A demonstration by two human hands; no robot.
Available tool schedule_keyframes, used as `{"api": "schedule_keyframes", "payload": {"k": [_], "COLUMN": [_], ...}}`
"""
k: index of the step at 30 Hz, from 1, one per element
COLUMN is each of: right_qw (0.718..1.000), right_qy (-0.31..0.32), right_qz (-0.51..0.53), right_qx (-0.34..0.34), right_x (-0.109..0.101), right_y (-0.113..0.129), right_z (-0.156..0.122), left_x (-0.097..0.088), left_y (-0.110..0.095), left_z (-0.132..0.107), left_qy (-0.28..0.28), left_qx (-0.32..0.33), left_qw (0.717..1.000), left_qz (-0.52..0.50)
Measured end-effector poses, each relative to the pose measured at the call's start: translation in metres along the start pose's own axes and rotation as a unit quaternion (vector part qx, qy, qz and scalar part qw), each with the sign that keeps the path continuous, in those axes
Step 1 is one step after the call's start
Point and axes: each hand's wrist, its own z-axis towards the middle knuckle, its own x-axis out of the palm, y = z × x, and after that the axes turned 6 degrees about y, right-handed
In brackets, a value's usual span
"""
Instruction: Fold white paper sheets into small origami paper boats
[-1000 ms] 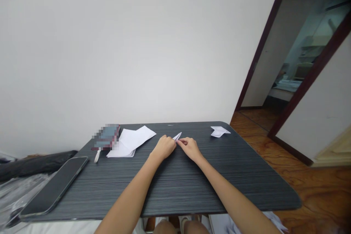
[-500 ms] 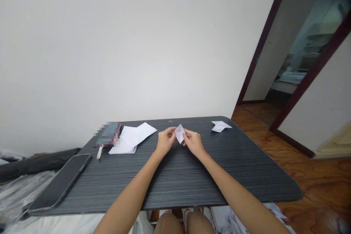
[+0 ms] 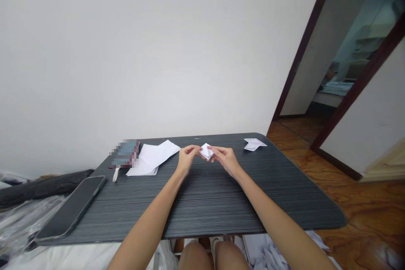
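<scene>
A small folded piece of white paper (image 3: pixel 206 151) is held up just above the dark striped table (image 3: pixel 205 202), near its far edge. My left hand (image 3: pixel 186 158) pinches its left side with fingertips closed on it. My right hand (image 3: pixel 225 158) pinches its right side the same way. Both forearms reach in from the bottom of the view.
White paper sheets (image 3: pixel 153 157) lie left of my hands, beside a blurred-out booklet (image 3: pixel 124 154) and a white pen (image 3: pixel 115 174). A black phone (image 3: pixel 72 208) lies at the table's left front. A folded paper shape (image 3: pixel 254 144) rests at the far right corner. A doorway (image 3: pixel 344 71) opens at right.
The folded paper was flat and narrow against the table; both hands lifted it and spread it open into a wider shape. The view tilted down slightly.
</scene>
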Motion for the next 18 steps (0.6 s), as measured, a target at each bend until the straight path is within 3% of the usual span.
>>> {"api": "schedule_keyframes", "payload": {"k": [10,18], "right_qw": [0.998,0.993], "right_qy": [-0.001,-0.015], "right_qz": [-0.056,-0.093], "right_qx": [0.031,0.066], "right_x": [-0.003,-0.009], "right_y": [-0.004,-0.005], "right_z": [0.002,0.002], "left_x": [-0.001,-0.003], "left_y": [0.013,0.018], "left_z": [0.002,0.001], "left_qy": [0.018,0.076], "left_qx": [-0.018,-0.019], "left_qw": [0.998,0.989], "left_qz": [0.051,0.129]}}
